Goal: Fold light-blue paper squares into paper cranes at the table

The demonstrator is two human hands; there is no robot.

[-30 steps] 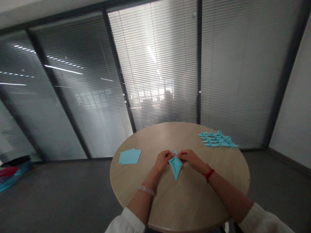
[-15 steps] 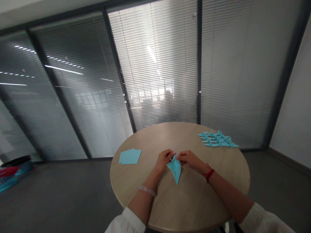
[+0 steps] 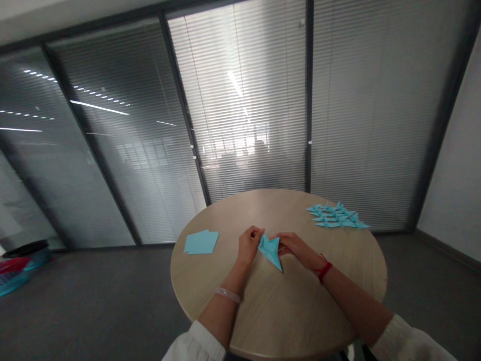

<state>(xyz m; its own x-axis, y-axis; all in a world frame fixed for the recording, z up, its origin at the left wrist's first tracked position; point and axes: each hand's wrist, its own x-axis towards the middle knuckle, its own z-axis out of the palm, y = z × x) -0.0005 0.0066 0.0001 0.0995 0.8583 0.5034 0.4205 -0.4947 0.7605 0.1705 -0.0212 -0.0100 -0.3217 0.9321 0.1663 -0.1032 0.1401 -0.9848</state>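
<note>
1. Blue tub [image 3: 17,281] on the floor, far left. Something red and a dark lid-like piece sit at its top; contents unclear.
2. One folded blue paper [image 3: 271,248], at mid round table [image 3: 285,311], point tilted toward the near right.
3. Left hand [image 3: 248,244] has its fingers curled, pinching the paper's left corner.
4. Right hand [image 3: 295,244] is closed, pinching its right corner.
5. One stack of flat blue sheets [image 3: 201,242], at least two.
6. One cluster of folded pieces [image 3: 336,216] at far right, too small to count.

The fingertips of the right hand [image 3: 296,245] are partly hidden behind the folded blue paper [image 3: 271,248]. Both white sleeves [image 3: 193,346] are cut off by the bottom edge. The paper figures [image 3: 336,216] at centre right are too small to be counted. Dim shapes [image 3: 248,153] behind the blinds [image 3: 240,90] are blurred.
</note>
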